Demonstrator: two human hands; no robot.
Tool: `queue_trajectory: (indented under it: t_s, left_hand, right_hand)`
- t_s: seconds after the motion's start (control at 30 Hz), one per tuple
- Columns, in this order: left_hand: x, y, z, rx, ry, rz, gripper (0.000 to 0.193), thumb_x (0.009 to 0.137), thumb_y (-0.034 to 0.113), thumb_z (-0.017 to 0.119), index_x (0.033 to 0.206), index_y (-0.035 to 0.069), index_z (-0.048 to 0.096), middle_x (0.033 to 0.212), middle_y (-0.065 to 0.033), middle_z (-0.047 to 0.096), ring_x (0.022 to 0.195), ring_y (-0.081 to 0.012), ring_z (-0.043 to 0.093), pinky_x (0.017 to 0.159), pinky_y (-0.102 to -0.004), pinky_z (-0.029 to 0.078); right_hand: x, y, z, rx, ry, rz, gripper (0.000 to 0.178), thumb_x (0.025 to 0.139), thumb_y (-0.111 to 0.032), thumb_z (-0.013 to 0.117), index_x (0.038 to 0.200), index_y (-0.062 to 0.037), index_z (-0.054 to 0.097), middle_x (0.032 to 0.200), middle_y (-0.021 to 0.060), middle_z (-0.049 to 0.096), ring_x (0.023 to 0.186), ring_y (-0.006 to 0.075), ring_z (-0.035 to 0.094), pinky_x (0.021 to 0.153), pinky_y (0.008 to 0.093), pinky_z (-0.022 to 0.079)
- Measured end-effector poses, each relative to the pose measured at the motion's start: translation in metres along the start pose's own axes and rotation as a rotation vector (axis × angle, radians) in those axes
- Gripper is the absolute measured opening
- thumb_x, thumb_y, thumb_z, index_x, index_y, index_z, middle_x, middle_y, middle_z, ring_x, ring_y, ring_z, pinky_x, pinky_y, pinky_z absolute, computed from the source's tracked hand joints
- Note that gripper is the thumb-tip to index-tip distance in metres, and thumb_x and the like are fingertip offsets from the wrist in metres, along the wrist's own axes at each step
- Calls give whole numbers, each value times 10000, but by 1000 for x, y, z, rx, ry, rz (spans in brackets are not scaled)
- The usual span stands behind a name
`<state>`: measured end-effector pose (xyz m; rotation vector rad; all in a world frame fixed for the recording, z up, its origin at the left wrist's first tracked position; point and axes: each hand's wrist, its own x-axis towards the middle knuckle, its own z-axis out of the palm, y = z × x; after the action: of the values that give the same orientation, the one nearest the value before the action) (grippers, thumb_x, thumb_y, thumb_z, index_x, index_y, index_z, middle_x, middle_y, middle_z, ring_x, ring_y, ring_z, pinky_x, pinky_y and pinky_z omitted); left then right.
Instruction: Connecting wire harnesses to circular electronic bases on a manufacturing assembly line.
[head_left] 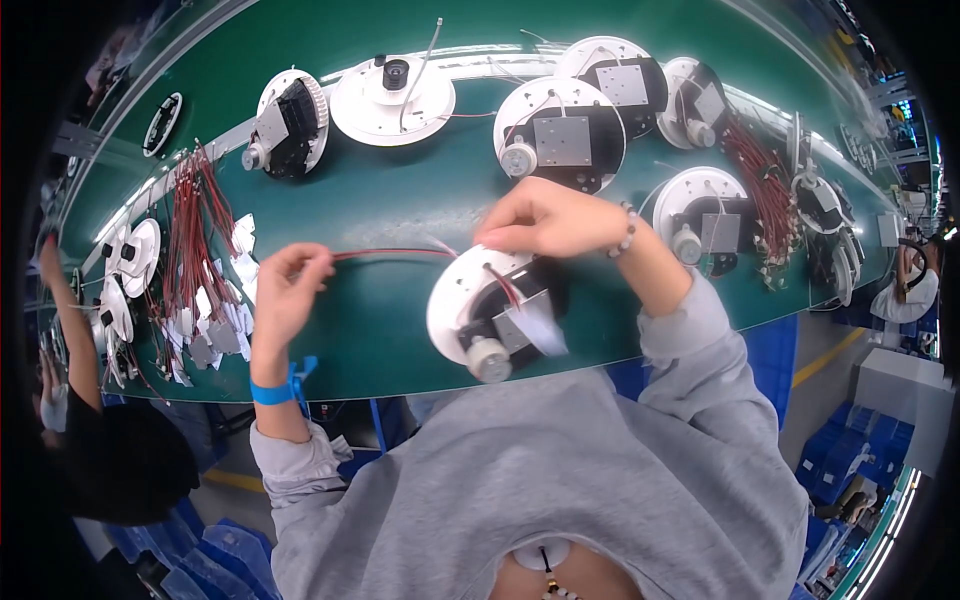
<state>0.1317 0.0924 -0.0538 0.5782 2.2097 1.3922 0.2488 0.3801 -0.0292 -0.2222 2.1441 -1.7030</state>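
Observation:
A round white disc assembly (455,305) stands tilted near the bench's front edge, carrying a dark housing, a grey metal plate and a pale cylindrical motor-like part (488,358). My right hand (545,218) pinches the disc's upper rim. To the left, my left hand (292,285) has thumb and fingertips closed on a red-and-black wire (390,250), which runs taut toward the disc. More dark red wire comes through the disc beside a blurred white tag (540,328). A blue band circles my left wrist.
Similar white disc assemblies (520,100) line the back of the green bench (400,200). Bundles of red wires lie at left (195,230) and right (755,160). A co-worker's arm (72,320) is at far left; another person (910,285) is at far right.

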Motion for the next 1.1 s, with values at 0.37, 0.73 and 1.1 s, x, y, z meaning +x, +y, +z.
queue_trajectory:
  t_s: [0.37, 0.73, 1.1]
  left_hand:
    - [0, 71, 32, 408, 330, 709, 427, 722, 10, 488, 1144, -9, 432, 1143, -159, 479, 1075, -279, 449, 916, -351, 323]
    - [-1, 65, 93, 289, -432, 363, 294, 791, 289, 508, 806, 0, 559, 614, -152, 553, 523, -310, 530, 483, -365, 403]
    - [-98, 98, -98, 538, 247, 175, 154, 698, 144, 649, 759, 6, 619, 550, -75, 567, 439, -83, 496, 421, -210, 374]
  right_hand:
    - [-8, 10, 5, 310, 78, 36, 174, 811, -117, 525, 920, 14, 563, 836, 20, 579, 745, 62, 498, 670, 196, 403]
    - [-13, 19, 21, 376, 256, 5, 110, 813, -100, 532, 856, 1, 524, 792, 11, 544, 709, 57, 503, 626, 177, 401]
    - [-7, 33, 32, 394, 328, 60, 188, 850, -160, 460, 828, 16, 523, 673, 54, 520, 548, 93, 482, 497, 202, 414]
